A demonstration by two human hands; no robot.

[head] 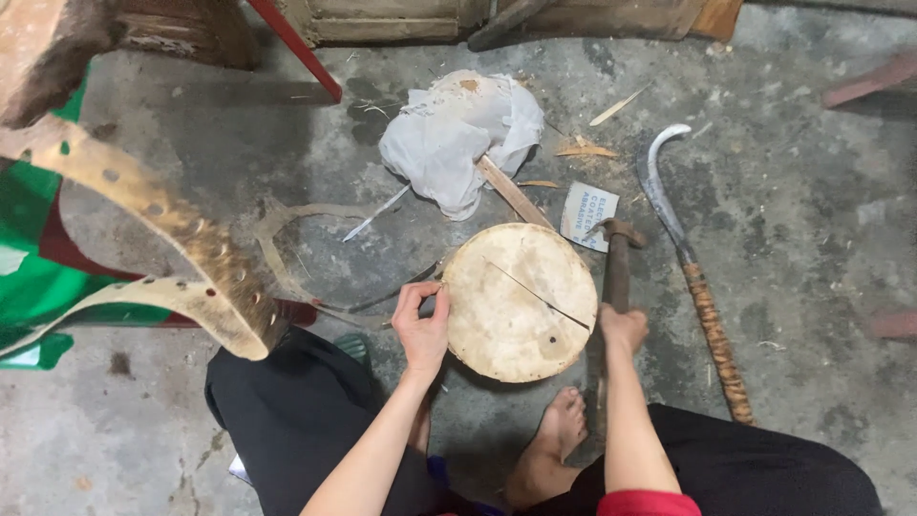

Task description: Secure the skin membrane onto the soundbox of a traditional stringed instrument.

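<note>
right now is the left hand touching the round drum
Touching. The head view shows the left hand pinching the left rim of the round skin-covered drum, its fingers overlapping the edge with no gap visible.

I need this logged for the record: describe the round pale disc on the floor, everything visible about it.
The round disc is cream-coloured with brownish stains and looks like stretched hide or thin wood; which one cannot be told. A thin dark line, a crack or a cut, runs slantwise across its face, and a small dark hole sits near its lower right. It lies flat on the concrete floor. The left hand pinches its left edge; the right hand, at its right edge, holds a hammer.
</note>
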